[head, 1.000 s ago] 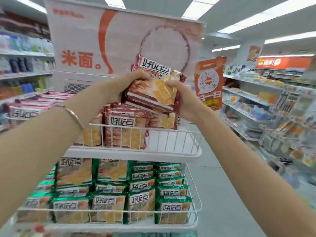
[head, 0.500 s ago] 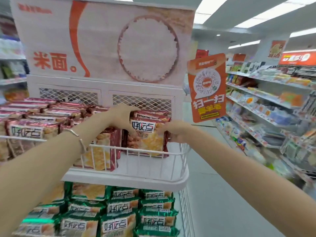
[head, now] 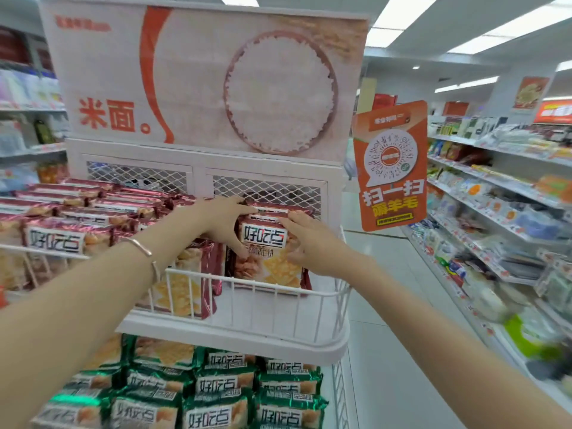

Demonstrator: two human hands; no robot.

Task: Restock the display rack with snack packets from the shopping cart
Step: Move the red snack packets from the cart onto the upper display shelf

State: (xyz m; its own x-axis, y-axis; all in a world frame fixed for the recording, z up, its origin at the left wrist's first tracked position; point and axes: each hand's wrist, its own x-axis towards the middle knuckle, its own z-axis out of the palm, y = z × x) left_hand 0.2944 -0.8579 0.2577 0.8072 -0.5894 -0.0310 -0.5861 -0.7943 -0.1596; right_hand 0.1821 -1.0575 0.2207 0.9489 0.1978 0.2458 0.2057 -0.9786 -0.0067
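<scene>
A small stack of red snack packets [head: 268, 264] stands upright at the right end of the white display rack's top basket [head: 278, 323], against the mesh back panel. My left hand [head: 221, 222] grips the stack's top left corner, fingers over the top and thumb down the left edge. My right hand [head: 309, 246] rests with fairly straight fingers on the stack's right side and top. More red packets [head: 93, 218] fill the basket to the left. The shopping cart is out of view.
Green packets [head: 216, 394] fill the tier below. A rice poster [head: 201, 82] tops the rack. An orange QR sign [head: 390, 165] hangs off its right side. Stocked store shelves [head: 495, 212] line the aisle on the right, with open floor [head: 387, 305] between.
Both hands carried the red packets from above the rack down into the top basket's right end. The stack now stands upright, and my right hand's fingers have straightened on it.
</scene>
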